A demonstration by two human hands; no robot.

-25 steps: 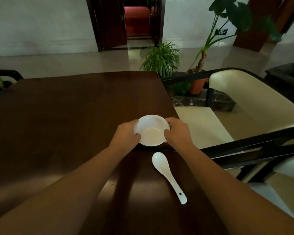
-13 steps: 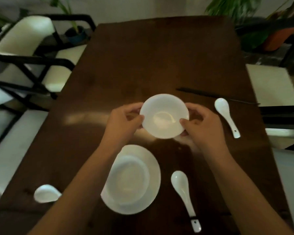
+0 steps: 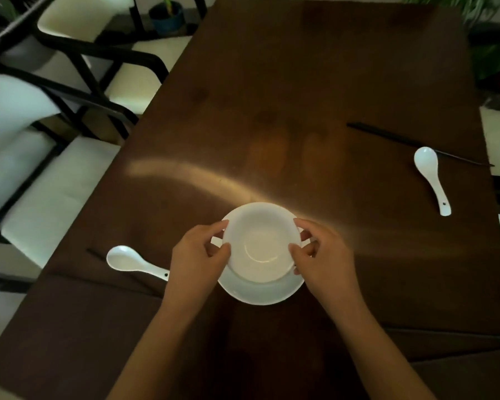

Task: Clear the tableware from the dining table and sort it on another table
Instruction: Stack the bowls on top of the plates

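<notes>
A small white bowl (image 3: pixel 259 241) is held by its rim between my left hand (image 3: pixel 198 262) and my right hand (image 3: pixel 324 255). It is directly over a white plate (image 3: pixel 260 293) on the dark brown table (image 3: pixel 272 111); I cannot tell whether it touches the plate. Left of the plate lies a white spoon (image 3: pixel 133 262), its handle end beside my left hand. A second white spoon (image 3: pixel 432 177) lies at the right of the table, next to black chopsticks (image 3: pixel 416 144).
Cream-cushioned chairs with black frames (image 3: pixel 55 157) stand along the table's left side. Potted plants (image 3: pixel 166 13) sit beyond the far left corner and at the far right. Another chair edge shows at the right border.
Both hands carried the bowl from above the table's middle back toward me and over the plate. The view shifted, so the near spoon is out of sight.
</notes>
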